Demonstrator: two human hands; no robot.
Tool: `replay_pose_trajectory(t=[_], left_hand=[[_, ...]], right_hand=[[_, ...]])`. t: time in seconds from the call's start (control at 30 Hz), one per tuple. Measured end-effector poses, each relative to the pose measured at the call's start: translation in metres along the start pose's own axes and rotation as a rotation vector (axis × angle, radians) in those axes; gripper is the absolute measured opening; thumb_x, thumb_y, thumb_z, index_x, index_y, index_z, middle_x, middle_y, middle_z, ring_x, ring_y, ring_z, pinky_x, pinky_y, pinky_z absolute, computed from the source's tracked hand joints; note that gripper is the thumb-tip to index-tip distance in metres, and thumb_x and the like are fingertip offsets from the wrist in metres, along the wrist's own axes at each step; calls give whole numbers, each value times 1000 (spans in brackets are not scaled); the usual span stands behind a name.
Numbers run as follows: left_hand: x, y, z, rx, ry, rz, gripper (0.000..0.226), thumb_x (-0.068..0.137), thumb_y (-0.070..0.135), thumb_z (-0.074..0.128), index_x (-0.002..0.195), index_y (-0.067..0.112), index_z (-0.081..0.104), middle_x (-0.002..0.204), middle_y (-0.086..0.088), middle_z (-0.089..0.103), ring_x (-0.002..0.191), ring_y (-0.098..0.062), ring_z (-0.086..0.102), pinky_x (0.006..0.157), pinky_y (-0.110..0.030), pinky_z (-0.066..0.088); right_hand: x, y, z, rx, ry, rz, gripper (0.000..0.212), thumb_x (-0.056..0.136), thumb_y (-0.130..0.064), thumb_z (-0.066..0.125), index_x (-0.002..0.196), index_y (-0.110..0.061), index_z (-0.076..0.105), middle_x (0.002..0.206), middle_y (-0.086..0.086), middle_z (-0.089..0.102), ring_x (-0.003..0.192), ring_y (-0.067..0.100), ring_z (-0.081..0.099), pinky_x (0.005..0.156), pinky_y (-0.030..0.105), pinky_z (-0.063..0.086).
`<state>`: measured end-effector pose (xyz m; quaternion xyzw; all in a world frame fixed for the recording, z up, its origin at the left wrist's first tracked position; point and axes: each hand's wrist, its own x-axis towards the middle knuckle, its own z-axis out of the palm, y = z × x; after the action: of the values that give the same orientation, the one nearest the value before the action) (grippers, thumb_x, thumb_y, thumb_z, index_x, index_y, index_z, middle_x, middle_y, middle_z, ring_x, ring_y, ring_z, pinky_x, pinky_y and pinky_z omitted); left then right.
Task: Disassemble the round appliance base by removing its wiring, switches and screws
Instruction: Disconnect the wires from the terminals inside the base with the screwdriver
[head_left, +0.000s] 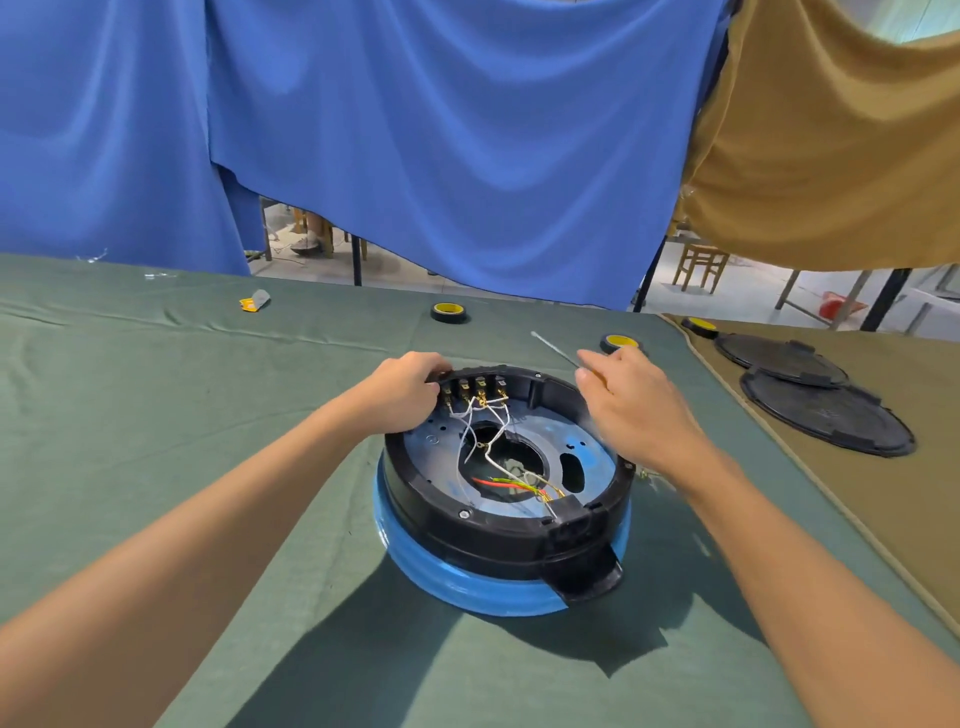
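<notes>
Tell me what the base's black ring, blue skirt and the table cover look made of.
black ring: moulded plastic, semi-gloss; soft highlights, moulded tabs and a screw boss.
blue skirt: smooth, glossy, evenly curved; painted metal or plastic, cannot tell which.
table cover: green woven cloth, matte; it wrinkles and folds.

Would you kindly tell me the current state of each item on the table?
appliance base: open, inside exposed.
white wires: running to the switches.
rim screw: in place.
left hand: gripping the base rim.
right hand: pinching a thin metal tool.
black covers: lying flat on the tan cloth.
tape roll: lying flat.
</notes>
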<state>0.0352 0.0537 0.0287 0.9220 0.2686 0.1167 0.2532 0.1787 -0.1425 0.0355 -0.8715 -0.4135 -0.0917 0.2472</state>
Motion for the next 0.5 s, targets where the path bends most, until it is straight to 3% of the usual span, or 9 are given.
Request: replay_pose_trajectory(t=[0.07,0.13,0.2,0.3,0.37,0.5], left_hand=[[3,6,-1,15,20,4,39,102,17,42,141,17,47,141,-12,50,122,-30,51,93,-30,40],[8,14,-1,79,37,15,40,102,28,44,141,19,45,141,-12,51,123,-31,51,98,-36,42],[14,20,4,154,24,8,43,102,36,43,140,18,44,140,-12,51,126,-35,48,103,-45,41],[19,24,18,175,5,-30,41,101,43,38,131,16,49,132,-11,56,119,-36,51,94,-43,42],[20,23,25,236,27,3,39,101,43,35,126,18,51,128,-7,56,115,-34,51,84,-41,39],[24,18,21,251,5,120,34,103,37,33,129,24,51,133,-3,56,120,-32,49,85,-42,39]], right_hand=[[0,-2,-5,7,-86,-111,39,101,-30,35,120,-6,59,104,3,55,97,15,46,80,34,37],[1,-2,-11,37,-64,-166,31,98,-30,49,116,-12,66,95,-4,58,88,6,46,76,27,36],[4,0,-16,98,-11,-147,22,91,-33,63,106,-21,72,89,-10,62,78,2,52,70,20,41],[6,6,-18,119,-18,-102,12,83,-36,72,89,-25,73,79,-17,64,73,-5,55,60,10,39],[7,10,-18,111,-33,-92,10,81,-36,75,85,-28,72,74,-22,61,71,-6,56,57,8,36],[6,14,-20,65,-40,-119,7,81,-36,74,83,-30,72,71,-21,60,70,-4,57,56,11,37]])
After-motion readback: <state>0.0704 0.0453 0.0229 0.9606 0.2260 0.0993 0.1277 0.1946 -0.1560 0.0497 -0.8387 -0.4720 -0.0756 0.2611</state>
